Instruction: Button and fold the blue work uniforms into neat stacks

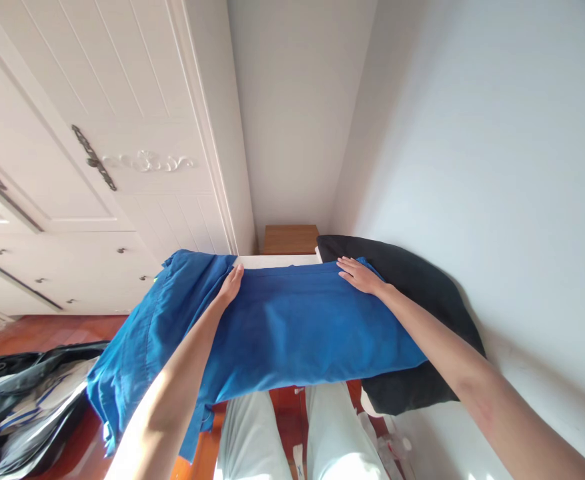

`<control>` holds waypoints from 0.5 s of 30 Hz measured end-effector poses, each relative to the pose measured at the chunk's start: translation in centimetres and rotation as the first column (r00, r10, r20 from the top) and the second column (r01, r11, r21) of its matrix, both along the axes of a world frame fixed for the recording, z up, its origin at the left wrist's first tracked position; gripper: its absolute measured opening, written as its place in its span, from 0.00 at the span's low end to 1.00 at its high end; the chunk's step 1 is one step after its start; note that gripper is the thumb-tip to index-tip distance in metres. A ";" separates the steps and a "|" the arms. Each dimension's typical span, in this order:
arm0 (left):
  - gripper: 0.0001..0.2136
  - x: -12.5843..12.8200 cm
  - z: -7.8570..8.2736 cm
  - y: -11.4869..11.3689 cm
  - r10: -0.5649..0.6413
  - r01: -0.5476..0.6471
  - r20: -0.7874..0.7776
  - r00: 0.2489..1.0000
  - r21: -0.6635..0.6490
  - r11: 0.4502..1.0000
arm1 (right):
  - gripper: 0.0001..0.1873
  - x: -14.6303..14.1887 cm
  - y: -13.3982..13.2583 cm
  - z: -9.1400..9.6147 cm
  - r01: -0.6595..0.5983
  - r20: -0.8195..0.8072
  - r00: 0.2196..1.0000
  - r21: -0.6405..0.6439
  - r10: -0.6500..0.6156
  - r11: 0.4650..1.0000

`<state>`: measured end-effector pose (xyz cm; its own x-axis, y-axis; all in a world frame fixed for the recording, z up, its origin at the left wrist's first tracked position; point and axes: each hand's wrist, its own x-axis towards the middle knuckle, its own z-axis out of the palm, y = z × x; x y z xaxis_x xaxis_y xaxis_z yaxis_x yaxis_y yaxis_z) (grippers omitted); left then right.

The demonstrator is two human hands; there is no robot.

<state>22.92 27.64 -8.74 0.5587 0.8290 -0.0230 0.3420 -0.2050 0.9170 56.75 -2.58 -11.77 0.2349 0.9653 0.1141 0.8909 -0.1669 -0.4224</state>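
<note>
A blue cloth garment (302, 327) lies stretched across a narrow white surface (277, 261) in front of me, its lower edge hanging over the near side. My left hand (231, 283) rests on it near the far edge, fingers laid out together beside a fold. Left of that hand, a bunched, seamed part of the cloth drapes down. My right hand (361, 275) presses flat on the far right corner with its fingers spread. Black fabric (422, 300) shows beneath and beyond the right end.
White wardrobe doors (142, 87) with metal handles stand at the left. A pale wall (497, 167) runs along the right. A brown wooden box-like piece (291, 239) sits at the back. Dark bags (37, 407) lie on the red-brown floor, and a clear plastic bottle (396, 445) is by my legs.
</note>
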 end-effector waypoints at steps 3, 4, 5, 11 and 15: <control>0.25 -0.8 0.7 0.9 0.177 -0.150 0.175 0.969 -0.157 0.976 | 0.31 0.4 0.0 -0.2 0.026 0.016 1.000 0.013 -0.026 1.000; 0.25 -1.1 1.0 1.0 0.231 -0.185 0.223 0.947 -0.209 0.960 | 0.31 0.4 0.0 -0.3 0.034 0.022 0.999 0.013 -0.034 0.999; 0.25 -1.4 1.2 1.1 0.279 -0.212 0.264 0.923 -0.256 0.943 | 0.31 0.5 0.0 -0.3 0.042 0.028 0.999 0.012 -0.042 0.999; 0.15 -1.9 1.3 0.9 0.426 -0.258 0.415 0.804 -0.402 0.878 | 0.33 0.9 -0.5 0.0 0.130 0.065 0.989 -0.003 -0.130 0.991; 0.14 -1.7 1.1 0.8 0.423 -0.251 0.447 0.788 -0.394 0.884 | 0.33 1.8 -1.2 0.6 0.266 0.084 0.961 -0.007 -0.265 0.964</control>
